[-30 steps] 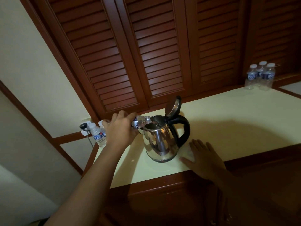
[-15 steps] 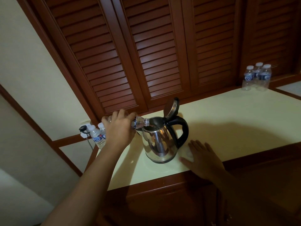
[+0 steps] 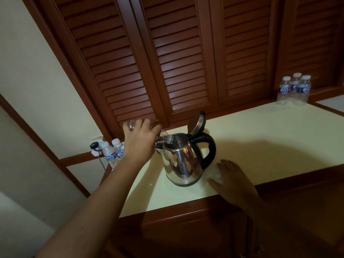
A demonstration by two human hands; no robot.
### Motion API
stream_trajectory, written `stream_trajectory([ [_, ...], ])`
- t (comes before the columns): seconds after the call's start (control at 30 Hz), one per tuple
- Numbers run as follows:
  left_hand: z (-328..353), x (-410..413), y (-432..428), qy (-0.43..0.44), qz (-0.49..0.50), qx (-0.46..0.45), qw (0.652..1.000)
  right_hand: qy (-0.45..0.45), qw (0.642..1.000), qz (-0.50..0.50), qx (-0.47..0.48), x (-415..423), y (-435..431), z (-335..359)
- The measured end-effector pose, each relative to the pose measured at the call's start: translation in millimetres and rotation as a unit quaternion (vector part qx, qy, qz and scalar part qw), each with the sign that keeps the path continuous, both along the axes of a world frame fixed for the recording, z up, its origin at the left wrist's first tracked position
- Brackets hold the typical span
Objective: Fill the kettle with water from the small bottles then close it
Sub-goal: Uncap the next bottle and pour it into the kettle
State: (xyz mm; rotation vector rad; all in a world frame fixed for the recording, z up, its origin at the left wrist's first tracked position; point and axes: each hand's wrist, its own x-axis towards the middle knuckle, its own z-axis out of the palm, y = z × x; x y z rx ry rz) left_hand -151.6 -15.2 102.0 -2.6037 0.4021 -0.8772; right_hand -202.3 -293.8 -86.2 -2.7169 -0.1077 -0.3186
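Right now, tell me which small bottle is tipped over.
The bottle gripped by the left hand, neck tilted toward the kettle. The two bottles left of that hand and three bottles far right stand upright.

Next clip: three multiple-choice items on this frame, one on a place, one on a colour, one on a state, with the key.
1. Where do the three capped bottles stand? A. the far right corner of the counter B. the floor C. a chair
2. What colour is the kettle handle? A. white B. black C. red
3. How is the kettle lid? A. shut B. lying on the counter C. raised open
Key: 1 A, they stand far right; 2 B, its loop is black; 3 C, it stands up while the left hand tips a small bottle in.
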Motion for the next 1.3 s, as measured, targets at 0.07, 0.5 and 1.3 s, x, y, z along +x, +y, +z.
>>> stream_trajectory([
  [0.07, 0, 1, 0, -0.005, -0.015, 0.021, 1.000, -0.001, 1.000, -0.002, -0.002, 1, 0, -1],
  [0.5, -6, -17, 5, 0.034, 0.038, -0.021, 0.998, -0.051, 0.994, -0.034, -0.093, -6, -1, 4],
  [1.3, -104, -136, -105, 0.319, -0.185, -0.594, 0.715, -0.073, 0.898, 0.082, 0.426, -90, 13, 113],
])
